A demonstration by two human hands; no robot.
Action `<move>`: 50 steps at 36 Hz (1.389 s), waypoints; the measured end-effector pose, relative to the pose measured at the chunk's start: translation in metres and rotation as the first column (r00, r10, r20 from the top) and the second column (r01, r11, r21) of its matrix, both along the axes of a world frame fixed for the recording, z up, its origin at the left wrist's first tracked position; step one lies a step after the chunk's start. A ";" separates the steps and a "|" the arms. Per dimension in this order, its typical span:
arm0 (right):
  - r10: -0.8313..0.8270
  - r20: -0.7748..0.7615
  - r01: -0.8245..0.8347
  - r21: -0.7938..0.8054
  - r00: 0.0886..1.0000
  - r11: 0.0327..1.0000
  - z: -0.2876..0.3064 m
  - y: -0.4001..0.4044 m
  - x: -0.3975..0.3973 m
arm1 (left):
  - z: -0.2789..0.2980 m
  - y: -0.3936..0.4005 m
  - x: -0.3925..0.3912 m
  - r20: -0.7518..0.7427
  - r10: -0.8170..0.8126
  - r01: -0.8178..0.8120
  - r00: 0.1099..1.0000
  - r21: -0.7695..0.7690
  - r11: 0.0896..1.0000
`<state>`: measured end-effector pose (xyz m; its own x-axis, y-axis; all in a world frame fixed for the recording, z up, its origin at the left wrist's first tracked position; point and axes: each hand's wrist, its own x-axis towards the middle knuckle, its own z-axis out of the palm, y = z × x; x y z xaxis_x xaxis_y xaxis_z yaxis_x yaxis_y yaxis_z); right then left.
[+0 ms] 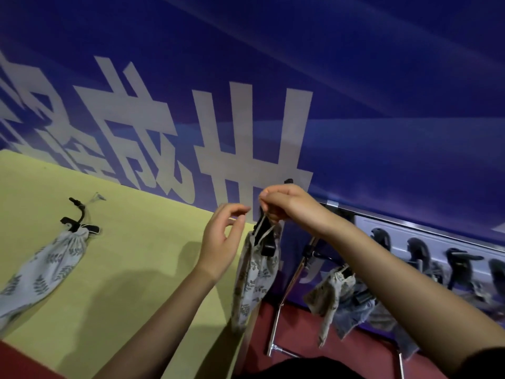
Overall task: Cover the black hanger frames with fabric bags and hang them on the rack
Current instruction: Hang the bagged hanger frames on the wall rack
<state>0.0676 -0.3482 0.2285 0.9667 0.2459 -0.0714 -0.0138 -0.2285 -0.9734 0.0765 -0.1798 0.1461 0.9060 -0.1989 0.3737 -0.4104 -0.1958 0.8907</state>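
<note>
Right grip (284, 205) pinching hanger frame (263, 236) top, fabric bag (255, 277) hanging below, left grip (222, 237) loosely open (holding nothing) beside it

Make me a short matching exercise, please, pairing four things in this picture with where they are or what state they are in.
Things:
1. left hand
2. right hand
3. leaf-print bag in the air
4. leaf-print bag on the left

States:
A. lies flat on the yellow table
B. pinches the drawstring above a hanger
C. open, holding nothing
D. dangles off the table's edge, a black hanger frame poking from its mouth

Pairs: 1-C, 2-B, 3-D, 4-A
</note>
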 end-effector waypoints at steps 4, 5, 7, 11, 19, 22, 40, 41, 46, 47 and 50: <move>0.046 -0.004 -0.046 0.041 0.999 0.998 0.006 0.001 0.001 | 0.001 -0.008 0.002 0.064 -0.128 0.125 0.990 0.051 0.991; 0.042 -0.004 -0.042 0.042 0.999 0.998 0.007 0.001 0.001 | -0.001 -0.009 0.003 0.088 -0.123 0.116 0.989 0.076 0.990; 0.027 -0.004 -0.027 0.048 1.000 0.998 0.008 0.001 0.002 | -0.004 -0.011 0.005 0.119 -0.102 0.091 0.988 0.094 0.991; -0.017 -0.020 0.018 0.030 1.000 0.999 0.011 -0.004 0.003 | -0.007 -0.011 0.006 0.126 -0.077 0.065 0.989 0.091 0.994; 0.013 0.181 0.031 -0.236 0.983 0.971 0.014 -0.005 0.003 | -0.002 -0.005 0.003 0.235 0.078 -0.093 0.969 0.053 0.994; 0.087 0.254 0.013 -0.368 0.963 0.930 0.014 -0.006 0.006 | 0.002 -0.003 0.005 0.278 0.085 -0.112 0.957 0.083 0.990; 0.363 0.183 -0.136 -0.704 0.914 0.697 0.011 -0.023 0.006 | 0.014 -0.001 0.011 0.003 -0.222 0.218 0.975 0.170 0.961; 0.372 0.181 -0.136 -0.718 0.910 0.683 0.008 -0.025 0.006 | 0.015 -0.003 0.011 0.002 -0.223 0.219 0.975 0.171 0.960; 0.363 0.172 -0.171 -0.653 0.916 0.738 0.000 -0.040 0.001 | 0.022 -0.014 0.006 -0.013 -0.264 0.263 0.965 0.140 0.955; 0.325 0.153 -0.181 -0.582 0.933 0.793 0.001 -0.045 -0.001 | 0.023 -0.017 0.005 -0.014 -0.270 0.269 0.963 0.141 0.953; 0.215 0.097 -0.172 -0.331 0.972 0.928 0.000 -0.059 -0.007 | 0.027 -0.023 0.004 -0.026 -0.262 0.263 0.965 0.123 0.957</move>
